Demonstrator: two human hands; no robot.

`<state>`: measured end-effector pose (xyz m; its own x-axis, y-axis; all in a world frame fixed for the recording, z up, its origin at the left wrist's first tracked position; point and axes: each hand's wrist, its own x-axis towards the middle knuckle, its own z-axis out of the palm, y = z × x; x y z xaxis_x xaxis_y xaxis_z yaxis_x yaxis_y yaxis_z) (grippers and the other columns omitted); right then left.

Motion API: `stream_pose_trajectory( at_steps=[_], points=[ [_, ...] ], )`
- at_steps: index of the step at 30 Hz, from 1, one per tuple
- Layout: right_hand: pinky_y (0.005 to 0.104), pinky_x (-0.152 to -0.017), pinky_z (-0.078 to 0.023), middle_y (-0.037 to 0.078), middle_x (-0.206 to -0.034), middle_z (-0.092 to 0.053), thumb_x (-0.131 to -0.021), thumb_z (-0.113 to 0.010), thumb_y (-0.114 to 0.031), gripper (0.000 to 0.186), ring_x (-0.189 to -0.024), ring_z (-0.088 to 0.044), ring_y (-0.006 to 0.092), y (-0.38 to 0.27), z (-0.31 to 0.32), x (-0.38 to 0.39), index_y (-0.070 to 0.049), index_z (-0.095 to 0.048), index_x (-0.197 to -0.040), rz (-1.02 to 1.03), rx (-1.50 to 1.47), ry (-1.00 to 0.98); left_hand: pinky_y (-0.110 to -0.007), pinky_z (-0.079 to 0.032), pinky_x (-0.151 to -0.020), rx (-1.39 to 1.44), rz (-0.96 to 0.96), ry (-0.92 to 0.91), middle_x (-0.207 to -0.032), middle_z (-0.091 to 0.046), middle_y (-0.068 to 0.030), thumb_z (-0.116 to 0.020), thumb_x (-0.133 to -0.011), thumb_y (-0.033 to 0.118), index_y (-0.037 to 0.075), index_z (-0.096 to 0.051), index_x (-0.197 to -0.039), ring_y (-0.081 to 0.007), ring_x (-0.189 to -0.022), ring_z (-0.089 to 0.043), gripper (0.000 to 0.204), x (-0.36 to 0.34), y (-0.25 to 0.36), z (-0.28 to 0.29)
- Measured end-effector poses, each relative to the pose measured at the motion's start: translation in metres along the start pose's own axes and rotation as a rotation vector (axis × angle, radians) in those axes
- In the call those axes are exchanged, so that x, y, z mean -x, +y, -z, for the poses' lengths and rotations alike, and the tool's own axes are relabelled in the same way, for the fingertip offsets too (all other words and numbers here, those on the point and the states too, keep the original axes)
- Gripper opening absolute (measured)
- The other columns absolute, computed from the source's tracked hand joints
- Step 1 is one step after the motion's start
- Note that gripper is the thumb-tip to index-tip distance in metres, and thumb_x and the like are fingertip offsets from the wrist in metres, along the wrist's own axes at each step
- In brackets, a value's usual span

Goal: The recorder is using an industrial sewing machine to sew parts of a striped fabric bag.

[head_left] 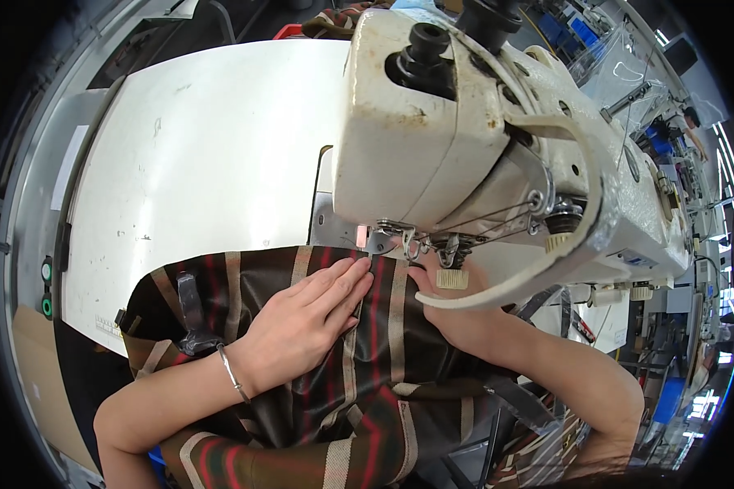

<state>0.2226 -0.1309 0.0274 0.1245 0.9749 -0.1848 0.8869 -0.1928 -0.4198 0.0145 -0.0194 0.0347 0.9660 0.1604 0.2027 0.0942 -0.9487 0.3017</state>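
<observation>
Striped cloth [257, 285] lay on the surface [204, 155] by the sewing machine [400, 147], probably limp and slick, best steadied flat near its edge. The left hand [306, 318] rested on it, open; I couldn't tell the right hand [458, 318]'s grip.

Slim silver bangle [232, 373] on left wrist [254, 363], forearms [171, 398] and hands [306, 318] bare

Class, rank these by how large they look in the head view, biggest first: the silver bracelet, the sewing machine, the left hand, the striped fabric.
1. Sewing machine and striped fabric: too alike to rank, with arms covering some fabric.
2. Left hand.
3. Silver bracelet.
</observation>
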Motion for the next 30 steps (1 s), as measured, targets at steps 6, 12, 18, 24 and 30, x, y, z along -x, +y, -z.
stream_pose_trajectory(
  at_steps=[6,12,18,24,30],
  points=[
    [0.0336,-0.056,-0.046,0.011,-0.112,-0.06,-0.079,-0.055,-0.004,0.043,-0.071,-0.062,0.0232,0.01,0.011,-0.011,-0.003,-0.057,-0.122,0.515,0.392,0.22,-0.038,-0.04,-0.103,-0.162,-0.006,-0.007,-0.135,-0.045,-0.0214,-0.055,-0.087,0.015,-0.011,-0.048,-0.126,-0.0312,-0.125,-0.046,0.048,-0.009,0.005,-0.004],
    [0.0402,-0.067,-0.05,0.009,-0.07,-0.064,-0.083,-0.059,-0.028,0.023,-0.073,-0.065,0.0276,0.0,0.017,-0.027,-0.008,-0.07,-0.085,0.364,0.417,0.033,-0.038,-0.038,-0.105,-0.229,0.014,0.003,-0.135,-0.045,-0.023,-0.053,-0.085,0.013,-0.013,-0.047,-0.126,-0.0321,-0.127,-0.043,0.049,-0.009,0.003,-0.007],
    [0.0411,-0.061,-0.05,0.01,-0.071,-0.065,-0.081,-0.06,-0.018,0.018,-0.069,-0.065,0.0285,0.026,-0.004,-0.04,-0.007,-0.069,-0.07,0.439,0.14,0.255,-0.038,-0.039,-0.104,-0.211,-0.01,0.012,-0.132,-0.046,-0.023,-0.053,-0.087,0.013,-0.012,-0.049,-0.125,-0.0326,-0.126,-0.044,0.046,-0.016,-0.001,-0.006],
    [0.0434,-0.058,-0.048,0.015,-0.067,-0.061,-0.085,-0.056,-0.015,0.025,-0.067,-0.064,0.0316,0.021,0.012,-0.03,-0.004,-0.063,-0.064,0.588,0.317,0.305,-0.037,-0.041,-0.103,-0.131,-0.014,0.008,-0.131,-0.046,-0.0238,-0.055,-0.088,0.014,-0.013,-0.049,-0.124,-0.0334,-0.126,-0.043,0.046,-0.02,-0.003,-0.005],
    [0.0478,-0.066,-0.049,0.018,-0.077,-0.063,-0.089,-0.052,-0.017,0.023,-0.075,-0.063,0.0374,0.027,-0.001,-0.032,-0.001,-0.065,-0.078,0.428,0.072,0.12,-0.038,-0.04,-0.104,-0.092,0.02,-0.047,-0.132,-0.046,-0.0238,-0.057,-0.087,0.015,-0.014,-0.049,-0.123,-0.0338,-0.126,-0.043,0.047,-0.019,-0.001,-0.001]
  ],
)
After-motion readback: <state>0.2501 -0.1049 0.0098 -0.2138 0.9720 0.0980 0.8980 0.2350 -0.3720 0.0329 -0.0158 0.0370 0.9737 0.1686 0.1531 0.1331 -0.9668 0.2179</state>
